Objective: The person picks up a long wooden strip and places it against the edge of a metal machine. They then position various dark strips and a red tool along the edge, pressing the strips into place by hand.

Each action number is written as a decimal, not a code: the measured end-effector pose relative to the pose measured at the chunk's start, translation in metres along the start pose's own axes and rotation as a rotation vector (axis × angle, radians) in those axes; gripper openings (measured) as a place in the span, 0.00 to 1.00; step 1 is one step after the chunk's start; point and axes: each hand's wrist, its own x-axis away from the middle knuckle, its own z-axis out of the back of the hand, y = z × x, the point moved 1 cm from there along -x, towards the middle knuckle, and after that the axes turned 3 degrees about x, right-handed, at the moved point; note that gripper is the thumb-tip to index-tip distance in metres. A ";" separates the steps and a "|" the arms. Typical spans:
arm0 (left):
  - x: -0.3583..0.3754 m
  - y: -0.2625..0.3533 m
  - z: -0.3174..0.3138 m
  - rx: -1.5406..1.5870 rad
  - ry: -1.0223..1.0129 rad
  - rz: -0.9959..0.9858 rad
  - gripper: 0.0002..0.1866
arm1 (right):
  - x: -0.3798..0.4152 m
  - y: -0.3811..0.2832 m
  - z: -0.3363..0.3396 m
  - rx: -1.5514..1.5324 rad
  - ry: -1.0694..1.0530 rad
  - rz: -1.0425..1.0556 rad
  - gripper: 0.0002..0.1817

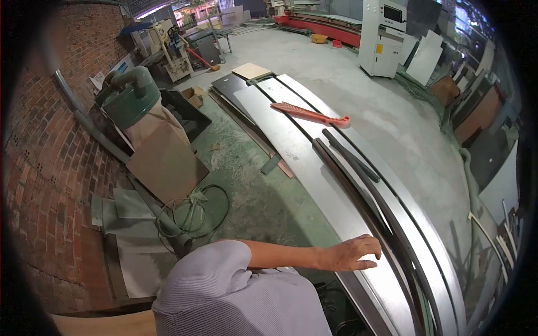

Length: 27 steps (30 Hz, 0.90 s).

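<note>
My left hand reaches across from the left over a long pale sheet with a bright sheen. Its fingers are curved, and a gap shows between them and the thumb, with nothing visible in it. Just right of the hand run long dark strips laid along the sheets. A shorter dark strip lies across them. Farther up rests a long orange-red tool with a ribbed broad end and a hooked end. My right hand is out of view.
A green machine with a cloth bag stands at left by a brick wall. A coiled hose lies on the floor. Beyond are a white cabinet, a red-framed machine and a yellow basin. Panels lean at right.
</note>
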 end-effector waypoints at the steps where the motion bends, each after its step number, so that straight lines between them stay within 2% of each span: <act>1: -0.002 -0.002 0.008 -0.002 0.003 0.001 0.10 | -0.004 -0.007 -0.003 -0.006 -0.005 0.007 0.23; 12: 0.005 -0.033 0.079 -0.007 -0.006 0.006 0.08 | -0.027 -0.083 -0.040 -0.078 -0.062 0.061 0.23; 16: 0.011 -0.042 0.094 -0.039 0.035 -0.024 0.08 | -0.029 -0.091 -0.038 -0.081 -0.091 0.085 0.23; 27: 0.023 -0.049 0.099 -0.013 0.022 0.047 0.07 | -0.026 -0.094 -0.036 -0.118 -0.173 0.140 0.24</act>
